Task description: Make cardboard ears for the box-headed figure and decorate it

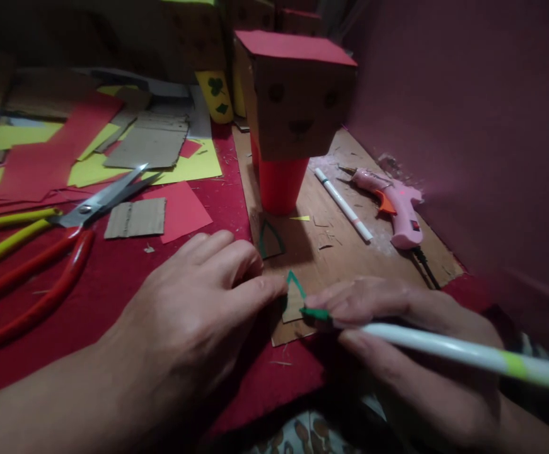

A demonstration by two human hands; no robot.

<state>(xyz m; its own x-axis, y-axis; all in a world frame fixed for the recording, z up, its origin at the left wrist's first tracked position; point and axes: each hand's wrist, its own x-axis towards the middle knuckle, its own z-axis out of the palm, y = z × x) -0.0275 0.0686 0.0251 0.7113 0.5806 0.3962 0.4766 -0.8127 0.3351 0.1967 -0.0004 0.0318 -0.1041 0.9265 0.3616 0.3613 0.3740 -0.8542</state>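
Observation:
My left hand lies on the red cloth with its fingers pressed down on a small cardboard piece that has a green outline. My right hand grips a white marker with a green tip, and the tip touches the lower edge of that piece. The piece rests on a brown cardboard sheet. A second small cardboard shape with a green outline lies just beyond it, in front of a red cup topped by a cardboard box head with a drawn face.
Red-handled scissors lie at the left beside yellow sticks. Red and yellow paper and cardboard scraps cover the back left. A white pen and a pink glue gun lie to the right, near a pink wall.

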